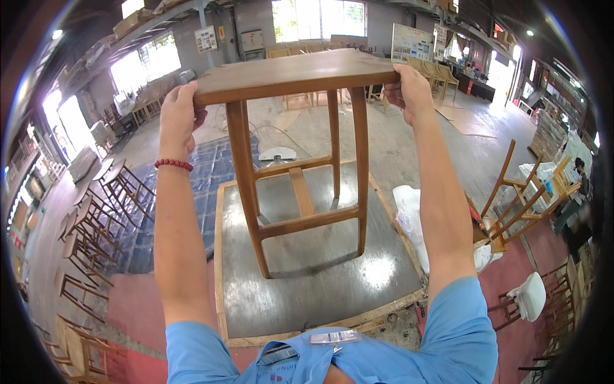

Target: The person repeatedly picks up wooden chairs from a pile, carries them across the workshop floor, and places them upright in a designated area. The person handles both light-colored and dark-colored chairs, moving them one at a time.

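- One brown wooden stool (300, 189) stands before the person, its seat (307, 72) toward 12 o'clock and its feet below.
- Four legs (247, 192) show, with three stretchers: two end rails and one crosspiece joining them.
- Two hands, set well apart, are clamped on opposite ends of that seat: the left hand (179, 115) at 10 o'clock, the right hand (409, 95) between 1 and 2.
- One red beaded bracelet (173, 165) circles the left wrist, just past 9 o'clock.
- One metal-topped desk (288, 313) with a wooden rim lies under the stool, toward 6 o'clock; whether all four feet touch it, I cannot tell.
- One blue sheet (192, 185) covers floor at 9 o'clock.
- Several dark stools (83, 217) crowd beyond it, between 8 and 9; they overlap too much to count.
- One upturned wooden frame (501, 171) has its legs raised at 3 o'clock.
- One white-topped stool (531, 297) sits at 4 o'clock.
- One display board (412, 43) stands at 1 o'clock.
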Demonstrator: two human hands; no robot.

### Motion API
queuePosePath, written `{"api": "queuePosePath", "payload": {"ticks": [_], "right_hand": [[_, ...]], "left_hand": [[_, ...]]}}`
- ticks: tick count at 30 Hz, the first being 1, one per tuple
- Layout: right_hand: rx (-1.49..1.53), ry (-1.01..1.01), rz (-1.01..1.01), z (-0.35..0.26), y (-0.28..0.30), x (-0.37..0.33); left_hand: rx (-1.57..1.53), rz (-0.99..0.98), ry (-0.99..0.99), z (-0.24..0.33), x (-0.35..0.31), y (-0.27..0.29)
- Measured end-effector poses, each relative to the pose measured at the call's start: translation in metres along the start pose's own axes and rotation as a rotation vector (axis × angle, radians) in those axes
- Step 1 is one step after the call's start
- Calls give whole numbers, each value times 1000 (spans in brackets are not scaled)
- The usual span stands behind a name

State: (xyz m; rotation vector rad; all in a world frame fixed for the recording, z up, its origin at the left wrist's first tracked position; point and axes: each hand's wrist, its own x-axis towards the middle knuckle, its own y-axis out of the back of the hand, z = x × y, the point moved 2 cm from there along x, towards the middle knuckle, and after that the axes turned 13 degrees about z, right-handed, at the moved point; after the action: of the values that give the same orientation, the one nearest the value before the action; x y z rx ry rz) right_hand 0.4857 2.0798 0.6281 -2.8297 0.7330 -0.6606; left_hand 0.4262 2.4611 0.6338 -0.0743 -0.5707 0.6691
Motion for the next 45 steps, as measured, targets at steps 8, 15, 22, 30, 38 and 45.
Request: {"api": "queuePosePath", "payload": {"ticks": [8, 15, 22, 30, 38, 45], "right_hand": [[3, 2, -10, 2, 0, 4], [84, -126, 0, 47, 32, -9], [-160, -466, -95, 216, 130, -92], [-283, -1170, -222, 345, 291, -296], [-513, -1381, -73, 351, 371, -378], [-788, -1437, -317, 352, 404, -411]], "left_hand": [[-53, 11, 66, -7, 3, 1], [-58, 10, 70, -7, 6, 4], [13, -12, 46, -2, 10, 8], [-64, 34, 142, -7, 12, 9], [-66, 52, 198, -5, 16, 6], [-176, 29, 264, -13, -1, -20]]}}
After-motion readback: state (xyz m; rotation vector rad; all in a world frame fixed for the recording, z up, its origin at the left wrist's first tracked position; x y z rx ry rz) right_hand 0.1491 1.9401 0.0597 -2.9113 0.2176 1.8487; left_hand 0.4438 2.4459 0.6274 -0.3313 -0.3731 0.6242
